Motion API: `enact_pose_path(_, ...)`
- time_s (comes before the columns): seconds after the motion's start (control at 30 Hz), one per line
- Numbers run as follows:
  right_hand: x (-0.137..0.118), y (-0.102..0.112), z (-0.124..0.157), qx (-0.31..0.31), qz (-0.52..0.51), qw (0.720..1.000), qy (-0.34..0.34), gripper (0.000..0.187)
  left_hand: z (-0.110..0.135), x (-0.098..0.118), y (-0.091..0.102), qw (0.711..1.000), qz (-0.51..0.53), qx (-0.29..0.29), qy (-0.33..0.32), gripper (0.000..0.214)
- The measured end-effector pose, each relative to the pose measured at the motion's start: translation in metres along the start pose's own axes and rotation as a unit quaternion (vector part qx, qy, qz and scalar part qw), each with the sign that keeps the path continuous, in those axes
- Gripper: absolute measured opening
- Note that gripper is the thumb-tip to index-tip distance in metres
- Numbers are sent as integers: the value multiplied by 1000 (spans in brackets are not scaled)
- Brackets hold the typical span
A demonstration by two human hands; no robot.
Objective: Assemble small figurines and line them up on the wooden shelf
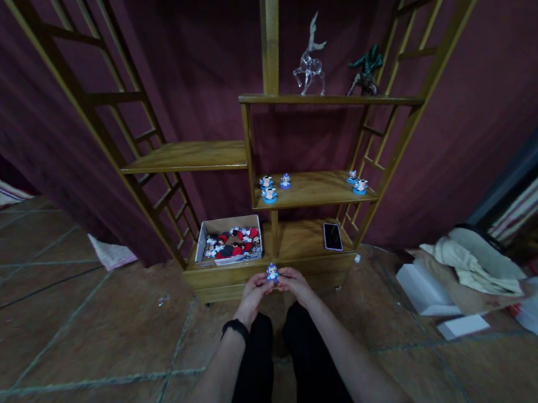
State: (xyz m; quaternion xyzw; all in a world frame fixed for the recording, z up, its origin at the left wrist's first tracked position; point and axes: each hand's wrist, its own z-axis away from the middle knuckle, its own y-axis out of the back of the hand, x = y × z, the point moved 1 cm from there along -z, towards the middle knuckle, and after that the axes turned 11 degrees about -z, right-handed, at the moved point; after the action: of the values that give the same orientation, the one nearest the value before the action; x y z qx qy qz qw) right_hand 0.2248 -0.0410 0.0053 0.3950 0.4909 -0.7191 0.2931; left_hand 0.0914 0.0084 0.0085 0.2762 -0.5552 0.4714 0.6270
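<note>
My left hand (254, 293) and my right hand (295, 284) meet in front of the wooden shelf unit (284, 101), both pinched on one small blue figurine (272, 272). The hands hover just before the bottom board of the shelf. A cardboard box (203, 240) full of small red, black and white figurines sits on that bottom board at the left. More small blue figurines stand on the middle shelf, three at its left (269, 194) and two at its right (359, 185).
A phone (332, 236) lies on the bottom board at the right. A clear glass deer (309, 64) and a dark green figure (365, 71) stand on the top shelf. Cloth, white boxes and bags (466, 273) lie on the tiled floor at right. A paper lies at left (112, 254).
</note>
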Motion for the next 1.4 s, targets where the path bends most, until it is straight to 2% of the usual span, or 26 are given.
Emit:
enact_pose_path(0.17,0,-2,1,10,2,1000,8,39,0,-5,1,999,26,19,-4,48)
enact_pose_path(0.33,0,-5,2,17,-6,1000,9,35,-3,-7,4,999,42,27,3,40)
enact_pose_path(0.57,8,-3,-4,61,-6,998,5,38,-3,-5,8,999,41,-11,23,37)
enact_pose_path(0.97,11,2,-9,4,50,999,7,34,2,2,9,999,32,-14,19,33)
enact_pose_path(1.23,8,1,-7,24,48,999,6,31,2,1,9,998,30,-30,42,33)
enact_pose_path(1.4,7,1,-6,22,19,1000,-6,35,-1,-3,10,996,66,-9,59,27)
